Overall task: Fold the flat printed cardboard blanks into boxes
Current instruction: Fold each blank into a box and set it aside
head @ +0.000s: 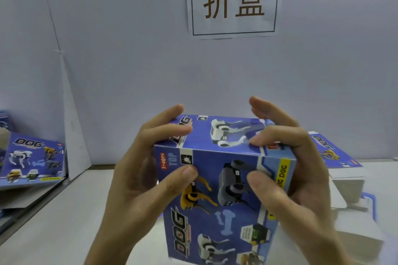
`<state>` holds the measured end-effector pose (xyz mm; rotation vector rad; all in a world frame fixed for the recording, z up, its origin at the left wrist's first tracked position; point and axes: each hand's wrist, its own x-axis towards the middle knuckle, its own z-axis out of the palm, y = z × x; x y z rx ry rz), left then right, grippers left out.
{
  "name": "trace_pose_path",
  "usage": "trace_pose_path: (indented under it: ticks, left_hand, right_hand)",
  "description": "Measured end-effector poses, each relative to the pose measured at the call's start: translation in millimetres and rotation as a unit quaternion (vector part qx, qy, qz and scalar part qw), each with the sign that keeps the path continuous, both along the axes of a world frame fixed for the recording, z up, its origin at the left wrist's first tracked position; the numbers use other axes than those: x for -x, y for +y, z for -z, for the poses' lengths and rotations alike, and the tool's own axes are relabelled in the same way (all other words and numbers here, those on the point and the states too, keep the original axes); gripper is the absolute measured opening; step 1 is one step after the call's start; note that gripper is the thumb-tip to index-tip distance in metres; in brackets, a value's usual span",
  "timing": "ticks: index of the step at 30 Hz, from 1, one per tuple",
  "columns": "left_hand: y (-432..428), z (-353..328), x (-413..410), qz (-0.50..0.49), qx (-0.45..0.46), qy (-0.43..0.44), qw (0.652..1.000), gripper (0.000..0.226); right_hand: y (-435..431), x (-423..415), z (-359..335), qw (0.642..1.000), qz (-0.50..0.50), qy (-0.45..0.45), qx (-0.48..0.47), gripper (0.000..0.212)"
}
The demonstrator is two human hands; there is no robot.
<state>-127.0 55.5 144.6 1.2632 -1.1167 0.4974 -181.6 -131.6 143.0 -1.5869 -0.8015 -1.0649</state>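
A folded blue box (224,180) is clasped between both grips: the left grip (137,178) at its 9 o'clock side, the right grip (299,178) at 3 o'clock. Thumbs are pressed on the near face and fingers are curled over the top. Flat blanks (329,153) are seen beyond at 2 o'clock.

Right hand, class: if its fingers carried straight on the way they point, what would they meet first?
Probably the left hand, whose fingers lie opposite on the blue printed cardboard box; depth unclear.

Left hand (137,170) and right hand (297,176), level, in mirrored curled grip.
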Motion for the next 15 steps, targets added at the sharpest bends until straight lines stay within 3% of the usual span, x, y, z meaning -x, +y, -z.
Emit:
trace_pose_path:
  ticks: [6,12,15]
  left_hand:
    - [-2.0,2.4,7.3,0.0,0.004,-0.058,0.998,0.013]
    - [-7.9,-9.0,9.0,-0.067,-0.03,-0.057,0.996,0.011]
    - [-5.4,-5.0,11.2,-0.033,-0.014,-0.069,0.997,0.008]
  right_hand:
    - [-9.0,4.0,-8.9,0.995,0.063,-0.058,0.042,0.012]
    - [-4.2,2.1,-6.9,0.997,0.056,-0.048,0.017,0.017]
    - [-3.5,3.1,-5.4,0.999,0.043,-0.032,0.002,0.013]
